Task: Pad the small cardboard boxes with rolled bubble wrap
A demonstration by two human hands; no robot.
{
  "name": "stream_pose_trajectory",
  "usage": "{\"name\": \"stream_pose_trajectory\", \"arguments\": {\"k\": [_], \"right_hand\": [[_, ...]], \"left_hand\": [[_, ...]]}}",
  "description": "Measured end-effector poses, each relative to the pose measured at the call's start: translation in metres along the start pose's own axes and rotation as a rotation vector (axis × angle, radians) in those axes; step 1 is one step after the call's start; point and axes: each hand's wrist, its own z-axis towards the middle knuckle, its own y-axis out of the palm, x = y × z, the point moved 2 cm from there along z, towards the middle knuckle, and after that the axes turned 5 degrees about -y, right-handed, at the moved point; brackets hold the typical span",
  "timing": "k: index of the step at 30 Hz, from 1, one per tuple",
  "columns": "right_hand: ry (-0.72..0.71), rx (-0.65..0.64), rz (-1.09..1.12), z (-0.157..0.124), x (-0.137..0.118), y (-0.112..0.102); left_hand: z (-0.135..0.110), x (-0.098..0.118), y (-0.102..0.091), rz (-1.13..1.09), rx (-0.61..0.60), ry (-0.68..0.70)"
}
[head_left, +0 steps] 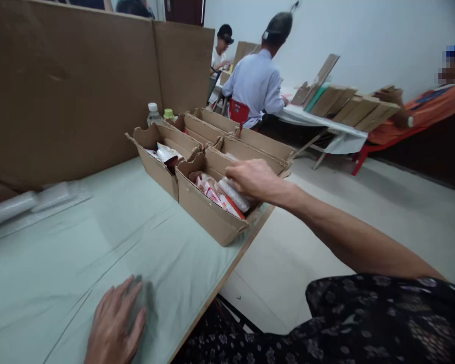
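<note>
My right hand (255, 178) reaches into the nearest cardboard box (207, 212) at the table's right edge, fingers curled down on a clear-wrapped packet (235, 194) among red and white packets. Whether the fingers grip the packet or only touch it is hidden. My left hand (116, 323) lies flat near the front of the table, fingers spread over a grey, soft-looking flat item (142, 298) on the pale green tablecloth (98, 242).
A second box (157, 167) with packets stands behind the first, with more boxes (227, 136) further back. Two bottles (153, 115) stand by a tall cardboard wall (79, 91). Clear wrapped bundles (26, 202) lie at left. Other people sit at a far table (318, 121).
</note>
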Motion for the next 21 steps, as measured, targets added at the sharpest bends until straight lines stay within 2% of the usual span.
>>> {"name": "stream_pose_trajectory", "arguments": {"k": [3,5,6,8,10,12,14,16,18,21], "right_hand": [[0.002,0.4,0.159,-0.031,0.004,-0.04],[-0.094,0.615,0.309,-0.051,-0.006,-0.066],[-0.171,0.671,0.385,-0.057,-0.015,-0.077],[-0.386,0.661,0.533,-0.064,-0.04,-0.091],[-0.609,0.552,0.682,-0.063,-0.067,-0.099],[-0.761,0.456,0.843,-0.059,-0.09,-0.105],[-0.847,0.419,1.023,-0.051,-0.106,-0.112],[-0.883,0.424,1.197,-0.037,-0.116,-0.119],[-0.851,0.435,1.302,-0.011,-0.117,-0.122],[-0.666,0.442,1.261,0.05,-0.103,-0.116]], "left_hand": [[0.036,0.015,-0.02,-0.086,0.036,-0.091],[0.067,0.031,-0.038,-0.168,0.112,-0.111],[0.083,0.039,-0.047,-0.205,0.174,-0.107],[0.109,0.054,-0.063,-0.269,0.31,-0.098],[0.127,0.064,-0.074,-0.35,0.423,-0.132],[0.135,0.069,-0.077,-0.471,0.427,-0.249],[0.133,0.068,-0.073,-0.562,0.341,-0.383],[0.125,0.06,-0.065,-0.632,0.217,-0.528],[0.111,0.046,-0.057,-0.769,0.138,-0.718],[0.082,0.015,-0.044,-1.029,0.121,-1.135]]}}
